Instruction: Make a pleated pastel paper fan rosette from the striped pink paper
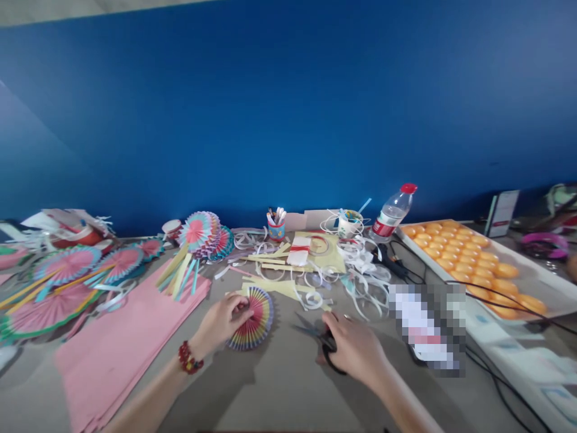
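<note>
A round pleated paper fan [256, 325], red at its middle with yellow and purple rings, is pinched at its left side by my left hand [220, 322]. The wrist above that hand wears a red bead bracelet. My right hand [349, 346] is wrapped around the black handles of a pair of scissors [315, 332]. Their blades point left toward the fan and stay apart from it. Loose white paper strips [315, 297] and yellow strips [270, 285] lie just beyond both hands.
Pink paper sheets [121, 355] and finished pleated fans [67, 264] lie left. At the back stand a pen cup [276, 227], a white cup [349, 225] and a red-capped bottle [394, 213]. Right are a blurred-out phone [426, 331], black cables [491, 373] and a tray [550, 282] of orange domes.
</note>
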Tool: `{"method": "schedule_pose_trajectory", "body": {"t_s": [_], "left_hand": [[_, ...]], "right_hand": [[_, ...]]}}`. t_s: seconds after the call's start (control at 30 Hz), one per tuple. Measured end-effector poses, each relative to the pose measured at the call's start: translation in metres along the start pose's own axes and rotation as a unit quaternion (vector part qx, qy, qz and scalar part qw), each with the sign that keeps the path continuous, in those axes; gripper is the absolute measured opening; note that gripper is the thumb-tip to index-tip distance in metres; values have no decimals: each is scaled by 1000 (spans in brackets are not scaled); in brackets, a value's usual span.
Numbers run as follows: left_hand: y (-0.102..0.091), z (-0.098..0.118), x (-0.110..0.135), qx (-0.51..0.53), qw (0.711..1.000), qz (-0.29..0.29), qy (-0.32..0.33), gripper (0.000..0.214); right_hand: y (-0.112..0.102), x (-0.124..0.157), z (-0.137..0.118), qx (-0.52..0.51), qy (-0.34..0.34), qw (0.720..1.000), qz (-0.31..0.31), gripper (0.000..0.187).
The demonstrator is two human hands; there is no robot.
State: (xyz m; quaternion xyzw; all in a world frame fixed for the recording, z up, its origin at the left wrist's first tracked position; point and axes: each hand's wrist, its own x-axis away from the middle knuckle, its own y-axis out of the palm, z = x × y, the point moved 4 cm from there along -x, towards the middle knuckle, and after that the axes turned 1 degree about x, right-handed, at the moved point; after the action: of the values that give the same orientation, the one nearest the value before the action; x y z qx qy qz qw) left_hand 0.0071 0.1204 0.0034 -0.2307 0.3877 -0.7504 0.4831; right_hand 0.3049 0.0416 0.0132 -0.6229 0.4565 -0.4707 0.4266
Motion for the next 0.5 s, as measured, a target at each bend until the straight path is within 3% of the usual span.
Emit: {"method": "schedule_pose_trajectory", "body": {"t_s": [0.13,0.3,0.5], "left_hand": [[6,4,-1,-43,999,15,7,25],[10,3,-4,-32,999,9,-5,26],[6,6,-2,-39,999,8,-10,29]], "right_hand": [[-3,-9,4,-8,-33,999,-19,51],[3,-16,12,11,17,1000,13,45],[2,-13,10,-50,-55,997,-21,39]]}}
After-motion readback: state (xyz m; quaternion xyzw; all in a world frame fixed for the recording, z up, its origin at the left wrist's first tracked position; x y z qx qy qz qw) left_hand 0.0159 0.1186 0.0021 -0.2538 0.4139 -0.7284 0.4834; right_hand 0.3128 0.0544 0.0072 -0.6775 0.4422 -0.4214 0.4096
